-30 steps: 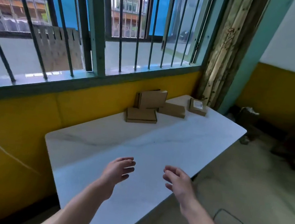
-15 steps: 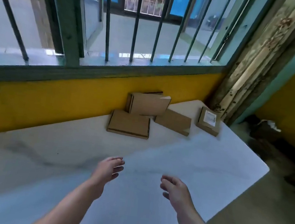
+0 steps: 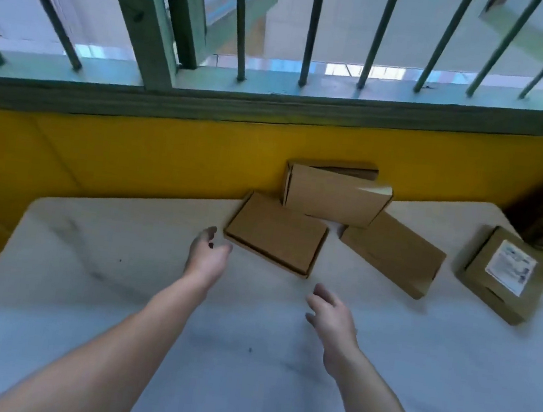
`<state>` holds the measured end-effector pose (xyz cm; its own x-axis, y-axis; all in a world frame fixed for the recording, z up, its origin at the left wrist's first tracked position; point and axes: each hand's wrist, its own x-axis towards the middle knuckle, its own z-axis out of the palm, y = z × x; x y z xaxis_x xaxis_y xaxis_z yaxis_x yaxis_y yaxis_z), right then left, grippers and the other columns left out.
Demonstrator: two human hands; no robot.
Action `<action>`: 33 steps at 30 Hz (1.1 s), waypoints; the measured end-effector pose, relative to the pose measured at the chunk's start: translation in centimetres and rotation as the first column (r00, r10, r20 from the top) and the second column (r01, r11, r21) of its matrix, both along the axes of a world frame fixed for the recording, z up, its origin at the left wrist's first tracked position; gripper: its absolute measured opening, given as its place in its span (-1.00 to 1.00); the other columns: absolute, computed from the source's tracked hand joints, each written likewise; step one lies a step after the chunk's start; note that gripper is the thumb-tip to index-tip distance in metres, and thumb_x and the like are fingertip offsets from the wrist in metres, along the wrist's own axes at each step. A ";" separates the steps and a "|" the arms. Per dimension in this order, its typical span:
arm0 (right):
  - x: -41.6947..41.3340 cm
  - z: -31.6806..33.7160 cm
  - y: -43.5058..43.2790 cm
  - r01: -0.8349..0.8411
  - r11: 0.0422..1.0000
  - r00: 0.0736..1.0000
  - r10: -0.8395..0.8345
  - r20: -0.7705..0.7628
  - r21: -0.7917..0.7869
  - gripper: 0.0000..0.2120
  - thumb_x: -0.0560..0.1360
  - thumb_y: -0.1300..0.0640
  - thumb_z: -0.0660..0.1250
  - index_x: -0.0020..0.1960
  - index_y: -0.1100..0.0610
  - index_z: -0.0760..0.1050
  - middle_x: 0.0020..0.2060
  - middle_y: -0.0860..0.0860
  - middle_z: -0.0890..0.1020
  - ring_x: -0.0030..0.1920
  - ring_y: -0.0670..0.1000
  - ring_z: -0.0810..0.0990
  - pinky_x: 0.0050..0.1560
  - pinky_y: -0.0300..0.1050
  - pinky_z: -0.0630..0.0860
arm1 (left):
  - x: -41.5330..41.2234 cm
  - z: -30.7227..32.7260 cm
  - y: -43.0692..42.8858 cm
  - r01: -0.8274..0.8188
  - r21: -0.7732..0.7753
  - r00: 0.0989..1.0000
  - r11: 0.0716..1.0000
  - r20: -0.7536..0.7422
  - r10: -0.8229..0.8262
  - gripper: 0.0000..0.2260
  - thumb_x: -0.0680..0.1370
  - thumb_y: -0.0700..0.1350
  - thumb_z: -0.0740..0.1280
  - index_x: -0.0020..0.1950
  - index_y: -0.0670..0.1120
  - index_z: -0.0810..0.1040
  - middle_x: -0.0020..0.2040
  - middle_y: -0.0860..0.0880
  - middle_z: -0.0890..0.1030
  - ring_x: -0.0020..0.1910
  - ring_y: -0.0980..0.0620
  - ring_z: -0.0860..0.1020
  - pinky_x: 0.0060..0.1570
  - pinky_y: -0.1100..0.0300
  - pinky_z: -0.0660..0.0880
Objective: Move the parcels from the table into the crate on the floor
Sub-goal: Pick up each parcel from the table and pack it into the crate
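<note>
Several brown cardboard parcels lie at the far side of the white table [image 3: 82,285]. A flat parcel [image 3: 275,233] is nearest. Behind it a tilted parcel [image 3: 333,194] leans against the yellow wall with another behind it. A further flat parcel [image 3: 392,251] lies to the right, and a labelled parcel [image 3: 501,271] sits far right. My left hand [image 3: 207,254] is open, its fingers just at the near-left corner of the nearest parcel. My right hand [image 3: 330,310] is open above the table, a little short of that parcel. The crate is not in view.
A yellow wall [image 3: 132,161] with a green sill and barred window [image 3: 312,29] runs behind the table. The table's left edge falls off at the lower left.
The view has come closer to the table and tilted down. Both hands have reached forward towards the parcels; the left hand now arrives at the nearest parcel's corner.
</note>
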<state>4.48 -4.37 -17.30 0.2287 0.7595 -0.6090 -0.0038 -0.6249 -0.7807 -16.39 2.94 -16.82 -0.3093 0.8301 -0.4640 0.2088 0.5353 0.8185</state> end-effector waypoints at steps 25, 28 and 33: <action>1.1 0.8 -0.6 -0.163 0.980 0.987 0.163 0.009 0.111 -0.82 0.58 0.17 0.28 0.08 -0.01 0.61 -0.02 -0.04 0.67 0.03 -0.01 0.62 0.13 -0.03 0.50 | -3.2 0.8 -8.2 -0.022 -0.099 0.991 0.995 0.127 0.035 -0.66 0.62 -0.15 0.29 0.39 -0.16 0.41 0.36 -0.11 0.50 0.30 -0.03 0.47 0.12 0.20 0.43; -0.2 2.3 -2.2 -0.132 0.981 0.991 0.129 0.031 0.140 -0.81 0.60 0.12 0.26 0.15 0.06 0.58 0.12 0.01 0.63 0.18 0.04 0.55 0.26 0.03 0.45 | -4.7 2.5 -10.7 -0.121 0.003 0.959 0.993 0.259 0.116 -0.69 0.64 -0.07 0.26 0.37 -0.11 0.39 0.31 -0.08 0.52 0.32 -0.01 0.47 0.17 0.18 0.34; -2.3 4.4 -5.3 -0.040 0.984 0.998 0.049 -0.046 0.171 -0.84 0.61 0.09 0.24 0.00 0.09 0.59 0.04 0.05 0.66 0.06 0.00 0.61 0.20 -0.01 0.50 | -6.2 4.8 -14.3 -0.110 0.148 0.918 0.983 0.394 0.044 -0.71 0.71 0.08 0.01 0.33 0.15 0.44 0.27 0.18 0.55 0.28 0.20 0.46 0.22 0.19 0.26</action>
